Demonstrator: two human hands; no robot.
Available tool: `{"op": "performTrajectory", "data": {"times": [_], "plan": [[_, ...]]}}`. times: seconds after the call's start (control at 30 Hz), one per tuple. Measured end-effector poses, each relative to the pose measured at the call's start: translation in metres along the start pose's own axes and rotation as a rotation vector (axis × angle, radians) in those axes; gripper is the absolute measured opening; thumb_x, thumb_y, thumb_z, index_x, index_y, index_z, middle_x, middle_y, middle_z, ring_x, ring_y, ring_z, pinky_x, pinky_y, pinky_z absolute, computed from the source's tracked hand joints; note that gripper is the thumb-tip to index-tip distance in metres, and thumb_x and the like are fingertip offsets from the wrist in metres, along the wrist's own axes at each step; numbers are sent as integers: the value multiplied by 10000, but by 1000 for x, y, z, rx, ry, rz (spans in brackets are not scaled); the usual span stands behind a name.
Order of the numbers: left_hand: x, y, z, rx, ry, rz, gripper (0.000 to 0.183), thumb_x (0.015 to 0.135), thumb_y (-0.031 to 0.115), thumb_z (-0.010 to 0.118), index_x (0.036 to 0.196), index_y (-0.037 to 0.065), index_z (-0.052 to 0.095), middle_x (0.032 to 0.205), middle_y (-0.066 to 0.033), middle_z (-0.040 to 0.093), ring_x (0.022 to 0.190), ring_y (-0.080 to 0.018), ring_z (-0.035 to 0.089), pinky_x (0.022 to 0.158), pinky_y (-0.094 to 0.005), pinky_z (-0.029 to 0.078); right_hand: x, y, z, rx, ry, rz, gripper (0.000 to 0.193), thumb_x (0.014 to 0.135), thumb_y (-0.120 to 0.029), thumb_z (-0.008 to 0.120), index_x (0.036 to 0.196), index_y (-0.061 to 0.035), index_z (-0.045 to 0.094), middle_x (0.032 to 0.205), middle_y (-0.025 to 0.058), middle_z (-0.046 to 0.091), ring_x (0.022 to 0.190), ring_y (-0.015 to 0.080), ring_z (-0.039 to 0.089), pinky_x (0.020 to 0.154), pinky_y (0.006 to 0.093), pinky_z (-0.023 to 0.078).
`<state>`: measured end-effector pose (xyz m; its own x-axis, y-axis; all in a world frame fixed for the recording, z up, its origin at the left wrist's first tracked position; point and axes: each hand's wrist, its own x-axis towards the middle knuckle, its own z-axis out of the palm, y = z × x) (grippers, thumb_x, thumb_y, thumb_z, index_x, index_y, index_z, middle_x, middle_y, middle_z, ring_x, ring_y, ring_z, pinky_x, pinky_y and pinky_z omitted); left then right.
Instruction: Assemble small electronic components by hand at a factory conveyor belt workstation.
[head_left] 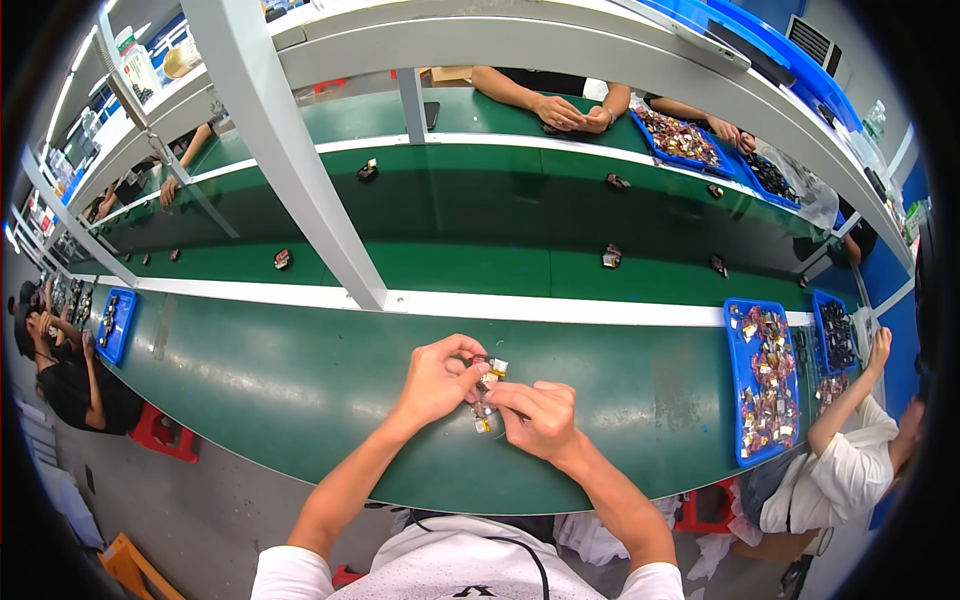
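Over the green bench, my left hand (436, 380) is closed, thumb and fingers pinching a small electronic part (495, 368) with dark red and white-and-yellow bits. My right hand (542, 418) comes in from the other side, its thumb and forefinger closed on the lower portion of the same cluster. Below the fingertips hangs a pale tab (484, 424) with a yellow edge. Whether this is one part or two touching cannot be made out, as the fingers cover the middle.
A blue tray (738, 440) heaped with similar small parts stands at the right. Beyond a white rail (560, 312), dark pieces (611, 257) lie spaced along a green belt (450, 265). A slanted white post (290, 150) rises ahead. Co-workers sit left, right and across.
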<state>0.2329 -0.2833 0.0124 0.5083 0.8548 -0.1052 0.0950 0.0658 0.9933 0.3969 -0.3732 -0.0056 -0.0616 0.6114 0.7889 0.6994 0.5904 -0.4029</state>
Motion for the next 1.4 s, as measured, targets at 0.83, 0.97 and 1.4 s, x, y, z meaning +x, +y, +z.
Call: {"op": "performTrajectory", "data": {"times": [0.83, 0.97, 1.4], "plan": [[50, 20, -58, 808, -89, 261, 219, 803, 101, 787, 1002, 28, 731, 998, -107, 689, 623, -160, 589, 610, -325, 491, 9, 19, -6, 143, 322, 349, 186, 762, 16, 818, 929, -36, 756, 752, 35, 718, 411, 44, 373, 406, 238, 293], [9, 37, -48, 646, -478, 196, 337, 709, 1, 819, 1033, 38, 733, 1041, -83, 692, 698, -219, 628, 692, -351, 513, 8, 18, -1, 166, 298, 364, 180, 763, 12, 818, 924, -39, 755, 744, 36, 714, 409, 42, 376, 401, 238, 296], [2, 33, -50, 956, -367, 160, 238, 735, 116, 843, 920, 37, 716, 991, -100, 683, 927, -302, 666, 774, -403, 519, 5, 21, 0, 156, 281, 417, 169, 772, -6, 819, 928, -39, 764, 576, -6, 572, 416, 38, 342, 408, 244, 256]]}}
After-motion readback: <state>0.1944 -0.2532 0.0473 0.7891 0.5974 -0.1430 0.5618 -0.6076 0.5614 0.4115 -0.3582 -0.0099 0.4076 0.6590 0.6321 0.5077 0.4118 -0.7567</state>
